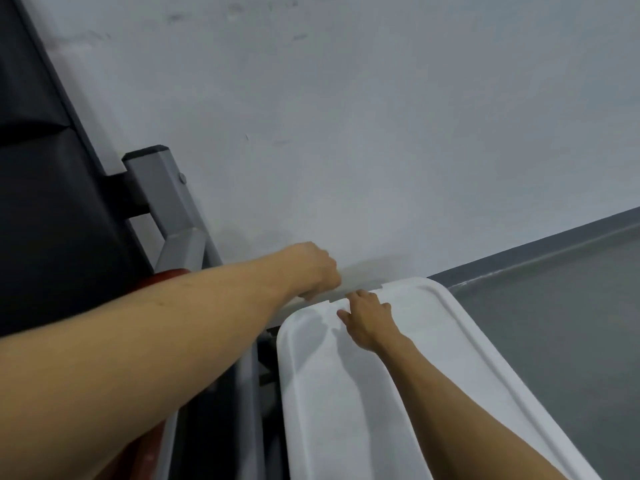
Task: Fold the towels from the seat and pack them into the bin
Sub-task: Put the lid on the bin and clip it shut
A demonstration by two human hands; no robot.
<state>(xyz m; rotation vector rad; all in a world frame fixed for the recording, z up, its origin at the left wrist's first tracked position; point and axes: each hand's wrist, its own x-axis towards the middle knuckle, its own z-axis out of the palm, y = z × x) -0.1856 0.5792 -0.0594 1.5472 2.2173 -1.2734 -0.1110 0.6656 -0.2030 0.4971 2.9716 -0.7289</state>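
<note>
A white plastic bin lid (346, 410) lies flat over the bin, running from the lower middle up to the wall. My left hand (311, 268) reaches across to the lid's far left corner, its fingers curled down over the white edge there. On the far end of the lid lies my right hand (367, 320), thumb spread to the left and fingertips bent over the far edge beside a small notch. No towel is plainly in view. Whatever the bin holds is hidden by the lid.
A dark padded seat (52, 202) on a grey metal frame (169, 202) stands at the left. Something red (171, 274) shows under my left forearm. A pale wall (346, 116) rises straight behind the bin. Grey floor (554, 323) lies to the right.
</note>
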